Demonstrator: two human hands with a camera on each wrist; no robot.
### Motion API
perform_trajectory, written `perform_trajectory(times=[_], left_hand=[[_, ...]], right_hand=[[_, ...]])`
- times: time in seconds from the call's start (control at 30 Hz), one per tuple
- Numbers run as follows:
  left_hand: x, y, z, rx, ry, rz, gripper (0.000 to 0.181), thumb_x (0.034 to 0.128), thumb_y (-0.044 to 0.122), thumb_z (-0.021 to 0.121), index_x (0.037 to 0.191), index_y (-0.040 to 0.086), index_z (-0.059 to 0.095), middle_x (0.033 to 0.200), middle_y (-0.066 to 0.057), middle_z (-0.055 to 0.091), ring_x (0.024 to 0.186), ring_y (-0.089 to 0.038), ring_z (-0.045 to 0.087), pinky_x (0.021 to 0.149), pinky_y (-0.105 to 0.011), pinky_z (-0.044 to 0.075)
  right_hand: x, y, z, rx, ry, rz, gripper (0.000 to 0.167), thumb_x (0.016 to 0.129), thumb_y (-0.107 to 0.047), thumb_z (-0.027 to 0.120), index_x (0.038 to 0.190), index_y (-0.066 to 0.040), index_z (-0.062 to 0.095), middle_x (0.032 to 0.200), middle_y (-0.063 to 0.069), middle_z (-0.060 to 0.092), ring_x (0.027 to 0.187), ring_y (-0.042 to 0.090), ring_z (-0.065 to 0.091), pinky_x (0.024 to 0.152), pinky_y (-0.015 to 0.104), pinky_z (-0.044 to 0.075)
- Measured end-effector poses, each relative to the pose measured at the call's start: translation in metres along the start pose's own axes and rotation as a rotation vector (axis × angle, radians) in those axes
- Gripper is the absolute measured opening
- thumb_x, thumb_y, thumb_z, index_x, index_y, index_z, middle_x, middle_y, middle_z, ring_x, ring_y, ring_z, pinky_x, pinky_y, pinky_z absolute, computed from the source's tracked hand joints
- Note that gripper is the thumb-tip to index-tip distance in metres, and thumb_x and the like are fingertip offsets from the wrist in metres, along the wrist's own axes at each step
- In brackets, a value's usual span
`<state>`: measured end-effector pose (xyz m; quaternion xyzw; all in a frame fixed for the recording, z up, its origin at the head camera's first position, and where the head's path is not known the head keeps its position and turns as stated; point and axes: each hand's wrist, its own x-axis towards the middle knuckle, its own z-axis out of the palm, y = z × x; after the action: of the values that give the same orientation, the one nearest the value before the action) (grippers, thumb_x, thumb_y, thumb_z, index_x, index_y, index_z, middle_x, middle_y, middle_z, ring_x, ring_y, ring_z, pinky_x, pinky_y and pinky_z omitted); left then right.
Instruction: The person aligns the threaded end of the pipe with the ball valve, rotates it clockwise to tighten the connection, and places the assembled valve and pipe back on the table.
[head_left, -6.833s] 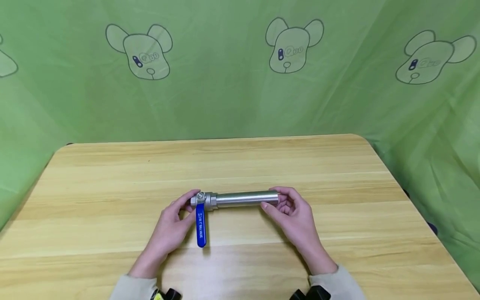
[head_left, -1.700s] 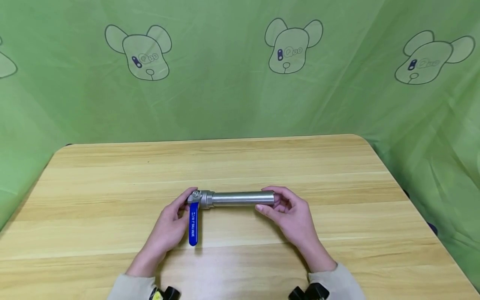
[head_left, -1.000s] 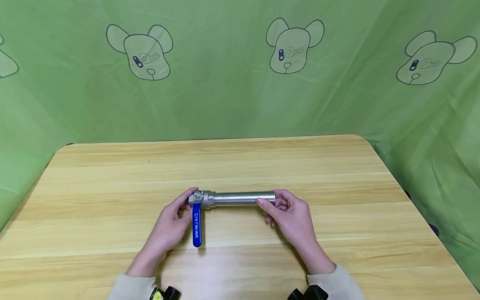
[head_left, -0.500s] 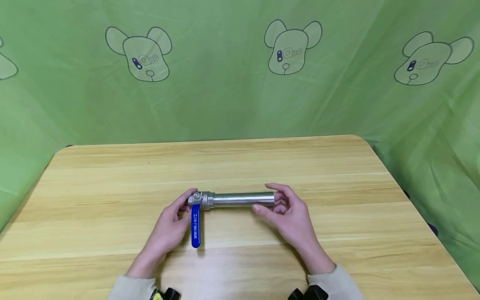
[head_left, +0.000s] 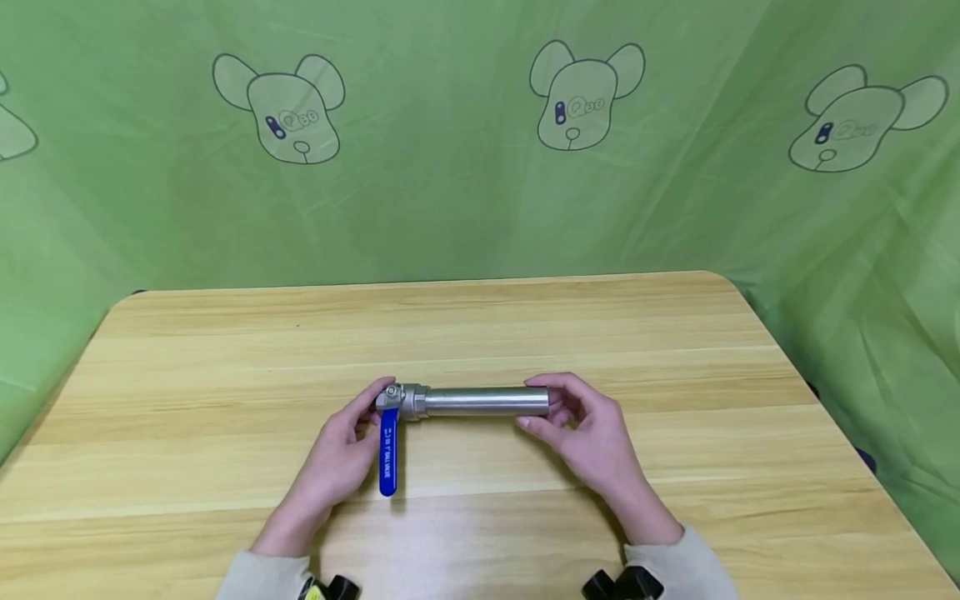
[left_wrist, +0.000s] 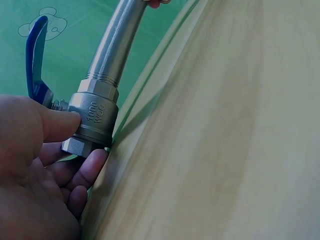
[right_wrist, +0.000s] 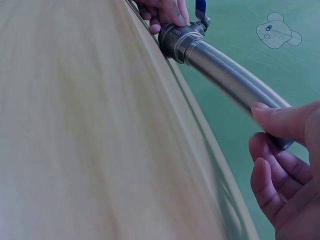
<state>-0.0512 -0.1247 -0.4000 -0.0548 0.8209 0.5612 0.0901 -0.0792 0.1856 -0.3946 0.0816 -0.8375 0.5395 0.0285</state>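
A steel ball valve (head_left: 408, 401) with a blue lever handle (head_left: 387, 454) is joined to a straight steel pipe (head_left: 483, 401). My left hand (head_left: 339, 454) grips the valve's left end between thumb and fingers. The lever points toward me. At the pipe's free end, my right hand (head_left: 588, 433) pinches it, thumb on the near side and index finger over the far side. In the left wrist view, raised lettering shows on the valve body (left_wrist: 92, 112), and some threads are visible where the pipe (left_wrist: 115, 45) enters. Both hands hold the assembly above the table.
The wood-grain table (head_left: 480, 333) extends behind and beside the hands. A green cloth (head_left: 435, 208) with printed bear-head outlines hangs behind it and along the sides. Black devices (head_left: 622, 583) sit at both wrists, by the grey sleeve cuffs.
The right thumb and index finger have shifted repeatedly on the pipe's end; half a second ago the index finger was lifted, now it touches the pipe. The left hand's grip stays nearly the same.
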Motion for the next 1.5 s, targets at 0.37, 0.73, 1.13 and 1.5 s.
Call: perform_trajectory(times=[0.37,0.73,1.13,1.5], left_hand=[[0.0004,-0.0003,0.0002,-0.012,-0.001,0.0,0.061,0.1079,0.004,0.052,0.164,0.026,0.046,0.124,-0.013,0.06,0.093,-0.019,0.052,0.071,-0.025,0.045],[0.0007,-0.0004,0.0004,-0.018,-0.004,0.002,0.062,0.1073,0.003,0.053,0.164,0.026,0.046,0.124,-0.013,0.059,0.093,-0.019,0.051,0.071,-0.025,0.045],[0.0009,-0.0007,0.0001,-0.012,-0.001,-0.001,0.062,0.1068,0.003,0.054,0.163,0.028,0.047,0.122,-0.012,0.059,0.093,-0.019,0.051,0.07,-0.025,0.045],[0.0014,0.0006,0.0005,-0.026,0.007,-0.006,0.064,0.1048,0.002,0.058,0.163,0.028,0.049,0.119,-0.011,0.061,0.088,-0.019,0.049,0.067,-0.025,0.045]], right_hand=[[0.002,0.0026,-0.0004,-0.013,0.043,-0.053,0.048,0.075,-0.004,0.096,0.119,-0.017,0.081,0.11,0.005,0.076,0.094,0.012,0.068,0.079,0.023,0.061],[0.0009,0.0002,0.001,0.076,0.038,-0.012,0.049,0.075,0.005,0.093,0.121,-0.007,0.078,0.113,0.013,0.074,0.096,0.011,0.07,0.089,0.019,0.061],[-0.0001,-0.003,0.0027,0.038,0.048,0.098,0.047,0.08,-0.008,0.094,0.124,-0.014,0.079,0.109,0.013,0.074,0.093,0.016,0.069,0.084,0.021,0.06],[0.0014,-0.003,0.0042,0.044,0.063,0.145,0.044,0.084,-0.019,0.093,0.125,-0.012,0.078,0.105,0.014,0.073,0.09,0.015,0.069,0.08,0.021,0.06]])
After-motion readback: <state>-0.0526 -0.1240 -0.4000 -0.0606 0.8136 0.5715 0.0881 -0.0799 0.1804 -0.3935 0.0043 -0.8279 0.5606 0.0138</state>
